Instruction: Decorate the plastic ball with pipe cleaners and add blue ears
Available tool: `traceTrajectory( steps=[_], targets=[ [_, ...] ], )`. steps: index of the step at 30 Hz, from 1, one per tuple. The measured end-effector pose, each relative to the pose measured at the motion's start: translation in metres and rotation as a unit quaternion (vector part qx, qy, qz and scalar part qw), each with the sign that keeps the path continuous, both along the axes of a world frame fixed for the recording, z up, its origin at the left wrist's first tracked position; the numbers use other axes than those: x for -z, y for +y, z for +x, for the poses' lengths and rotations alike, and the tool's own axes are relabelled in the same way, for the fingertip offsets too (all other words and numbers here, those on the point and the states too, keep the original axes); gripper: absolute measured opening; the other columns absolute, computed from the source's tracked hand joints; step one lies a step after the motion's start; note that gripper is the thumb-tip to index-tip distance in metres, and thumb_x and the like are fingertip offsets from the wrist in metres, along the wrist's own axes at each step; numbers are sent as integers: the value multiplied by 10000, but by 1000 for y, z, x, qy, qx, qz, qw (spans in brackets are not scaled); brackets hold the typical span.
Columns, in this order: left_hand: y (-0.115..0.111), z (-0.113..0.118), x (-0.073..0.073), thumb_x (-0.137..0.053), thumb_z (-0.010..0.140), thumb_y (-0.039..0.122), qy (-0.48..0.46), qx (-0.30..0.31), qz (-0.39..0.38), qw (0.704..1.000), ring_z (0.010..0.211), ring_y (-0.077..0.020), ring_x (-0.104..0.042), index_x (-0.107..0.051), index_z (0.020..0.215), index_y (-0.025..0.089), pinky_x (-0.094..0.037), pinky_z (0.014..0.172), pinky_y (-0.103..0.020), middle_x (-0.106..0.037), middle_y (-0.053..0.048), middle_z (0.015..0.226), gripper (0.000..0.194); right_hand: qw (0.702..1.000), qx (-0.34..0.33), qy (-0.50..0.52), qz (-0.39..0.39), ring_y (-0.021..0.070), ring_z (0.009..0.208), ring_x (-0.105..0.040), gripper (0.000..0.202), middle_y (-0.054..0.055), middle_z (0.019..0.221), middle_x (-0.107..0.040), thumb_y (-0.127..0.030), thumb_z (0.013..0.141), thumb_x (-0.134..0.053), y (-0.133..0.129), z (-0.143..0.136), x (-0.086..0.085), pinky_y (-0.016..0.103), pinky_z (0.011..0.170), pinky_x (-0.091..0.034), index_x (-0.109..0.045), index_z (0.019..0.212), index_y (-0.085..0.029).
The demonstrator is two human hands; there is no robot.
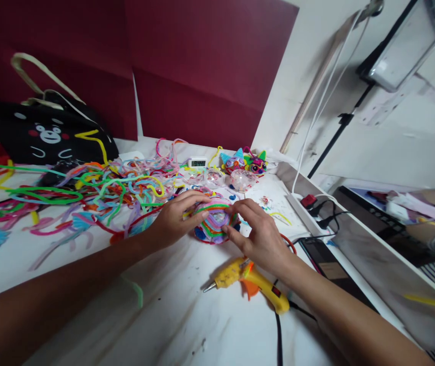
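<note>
A round craft piece, wound with purple, orange, green and pink pipe cleaners, is held between both hands above the white table. My left hand grips its left side, thumb on the front and fingers over the top. On the right side, my right hand has its thumb and fingertips against the piece. A yellow glue gun lies just below my right hand, its metal nozzle pointing left. Behind the piece sit clear plastic half-spheres and two colourful animal-like ornaments.
Tangled pipe cleaners cover the table's left. A black bag stands behind them. A small digital clock is at the back. At the right are a power strip, cables and a dark flat device.
</note>
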State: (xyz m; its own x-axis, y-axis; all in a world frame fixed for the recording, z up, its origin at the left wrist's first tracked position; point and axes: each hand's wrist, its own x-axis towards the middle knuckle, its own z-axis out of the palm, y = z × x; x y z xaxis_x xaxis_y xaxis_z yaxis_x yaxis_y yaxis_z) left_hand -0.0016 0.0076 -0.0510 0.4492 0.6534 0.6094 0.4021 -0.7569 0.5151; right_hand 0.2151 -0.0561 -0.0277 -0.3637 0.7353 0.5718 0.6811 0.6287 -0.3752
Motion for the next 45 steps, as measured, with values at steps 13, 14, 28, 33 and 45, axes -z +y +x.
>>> traceTrajectory(
  steps=[13,14,28,33,45],
  targets=[
    [-6,6,-2,-584,813,272,-13,-26,0,1000,1039,-223,-593,-627,1003,183,-465,916,-330,-630,-79,1063,213,978,60,-107,-168,209,884,-643,162,87,1019,-639,-238,890,-546,-65,55,7,331,760,-516,-619,1032,-209],
    [-6,6,-2,-586,814,278,-12,-29,0,1000,1045,-226,-588,-622,1001,185,-461,916,-334,-624,-79,1065,212,973,66,-116,-188,213,887,-648,173,88,1023,-642,-246,888,-551,-70,59,11,339,770,-524,-621,1042,-213],
    [-3,7,6,-580,839,296,-40,3,-46,998,1186,-245,-543,-574,1023,188,-436,1016,-379,-583,-110,1208,213,979,-37,-152,-134,240,1162,-547,426,138,1298,-541,-87,889,-470,-75,48,18,384,960,-489,-502,1302,-186],
    [2,8,8,-606,822,339,-90,38,-142,985,1241,-257,-534,-555,1034,186,-443,1027,-388,-565,-119,1321,267,970,-48,-203,-123,216,931,-600,311,108,979,-640,-52,892,-470,-57,46,21,335,810,-506,-614,1148,-153],
    [15,5,4,-644,800,417,-95,51,-200,974,1201,-256,-570,-569,1030,185,-437,1036,-412,-615,-122,1253,336,975,-71,-198,-75,211,836,-550,213,90,862,-630,-45,842,-459,-57,62,11,338,742,-452,-639,852,-158]
  ],
)
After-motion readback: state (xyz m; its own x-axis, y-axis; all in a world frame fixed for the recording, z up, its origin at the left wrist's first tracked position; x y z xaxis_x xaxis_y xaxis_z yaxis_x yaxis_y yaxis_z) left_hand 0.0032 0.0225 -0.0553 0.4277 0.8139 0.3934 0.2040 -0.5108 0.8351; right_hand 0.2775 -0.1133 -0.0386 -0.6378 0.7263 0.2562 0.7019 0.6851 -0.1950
